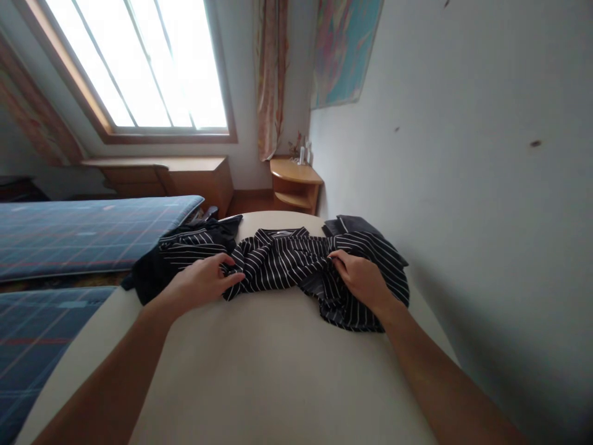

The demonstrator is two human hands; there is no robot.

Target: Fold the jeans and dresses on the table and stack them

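Note:
A black shirt with white stripes (282, 262) lies bunched across the far part of the white table (259, 371), its collar toward the far edge. At the shirt's left side is my left hand (206, 281), thumb and fingers apart, touching or just over the cloth. My right hand (359, 275) pinches a fold of the shirt right of its middle, and some cloth spreads under and beyond that hand. More dark clothing (157, 269), partly striped, is heaped at the table's left edge. Folded dark cloth (356, 224) sits behind the shirt at the right.
Blue plaid mattresses (92, 235) flank the table on the left. A white wall (463, 185) runs close along the right. Beyond the table are a wooden corner shelf (296, 172), a long wooden desk (199, 164) and a bright window (148, 62).

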